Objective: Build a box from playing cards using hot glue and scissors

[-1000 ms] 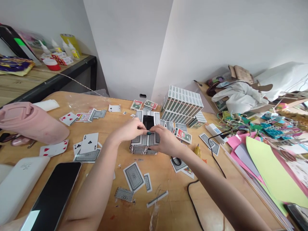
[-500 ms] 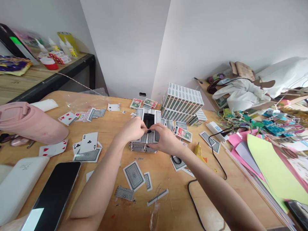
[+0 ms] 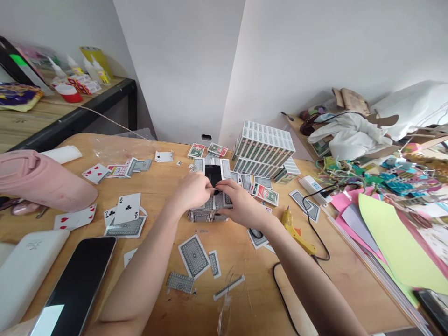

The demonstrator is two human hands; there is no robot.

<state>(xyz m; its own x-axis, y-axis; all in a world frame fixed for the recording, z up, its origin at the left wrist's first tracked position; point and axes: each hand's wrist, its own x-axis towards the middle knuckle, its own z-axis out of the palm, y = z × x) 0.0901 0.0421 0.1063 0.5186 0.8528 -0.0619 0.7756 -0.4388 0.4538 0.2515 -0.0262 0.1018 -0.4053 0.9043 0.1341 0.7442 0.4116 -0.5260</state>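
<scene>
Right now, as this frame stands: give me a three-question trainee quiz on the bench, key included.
1. True or false: the left hand and the right hand both touch the box-like piece clad in grey-and-white playing cards.

2. Which lies to the right of the right hand?
(a) pink cylindrical container
(b) yellow plastic glue gun
(c) black-screened flat phone

3. Name the suit of the white paper ace lying face up to the left of the left hand.

Key: 1 true; 2 b; 3 clubs.
</scene>
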